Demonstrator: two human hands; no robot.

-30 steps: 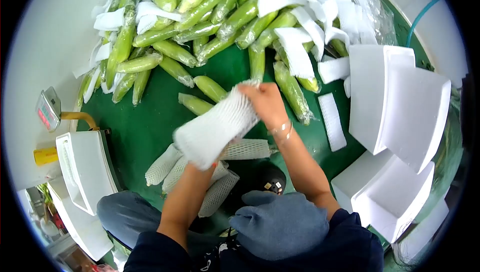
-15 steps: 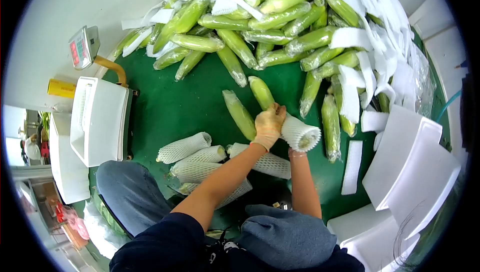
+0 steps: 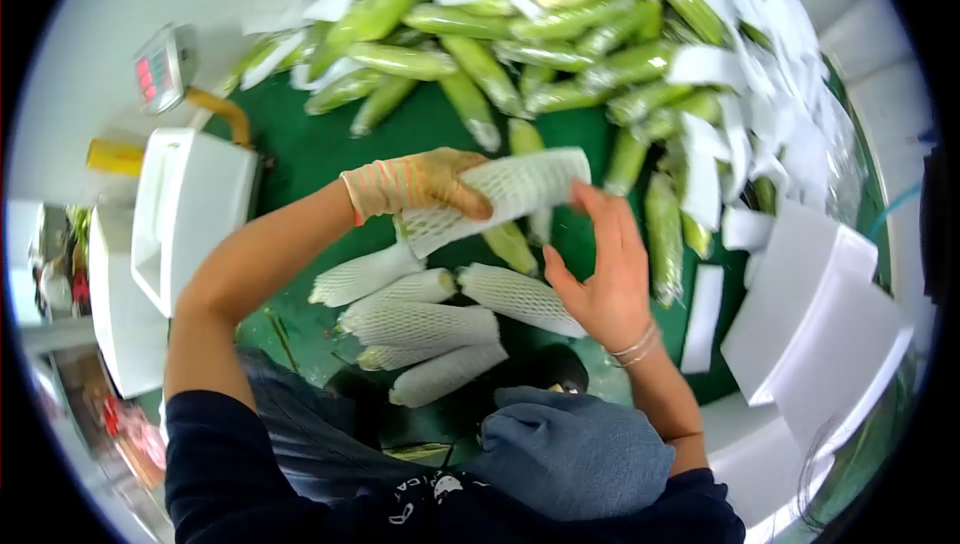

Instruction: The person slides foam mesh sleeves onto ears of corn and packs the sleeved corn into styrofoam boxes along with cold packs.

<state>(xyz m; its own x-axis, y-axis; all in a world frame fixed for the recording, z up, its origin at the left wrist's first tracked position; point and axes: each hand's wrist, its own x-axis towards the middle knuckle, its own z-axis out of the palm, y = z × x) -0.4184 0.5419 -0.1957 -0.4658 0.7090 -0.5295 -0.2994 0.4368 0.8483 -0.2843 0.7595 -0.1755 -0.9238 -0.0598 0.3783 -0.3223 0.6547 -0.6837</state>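
Note:
My left hand (image 3: 430,182), in a pale work glove with an orange-striped cuff, grips a white foam net sleeve (image 3: 525,189) at its left end. The sleeve looks filled, with a bit of green at its lower left end. My right hand (image 3: 612,279) is bare and spread, its blurred fingertips at the sleeve's right end; whether they touch it I cannot tell. Partly behind the sleeve lie a green film-wrapped vegetable (image 3: 525,136) and another green vegetable (image 3: 510,247). Below are several sleeved vegetables (image 3: 425,324) on the green surface.
A heap of long green film-wrapped vegetables (image 3: 480,69) spreads across the far side, with loose white foam sleeves (image 3: 770,74) at right. A scale display (image 3: 160,74) and white foam box (image 3: 195,224) stand left. White foam boxes (image 3: 800,304) are at right.
The sleeved vegetable has turned from upright to nearly crosswise and moved up and left. My left hand now holds its left end, while my right hand has opened and come away to the right.

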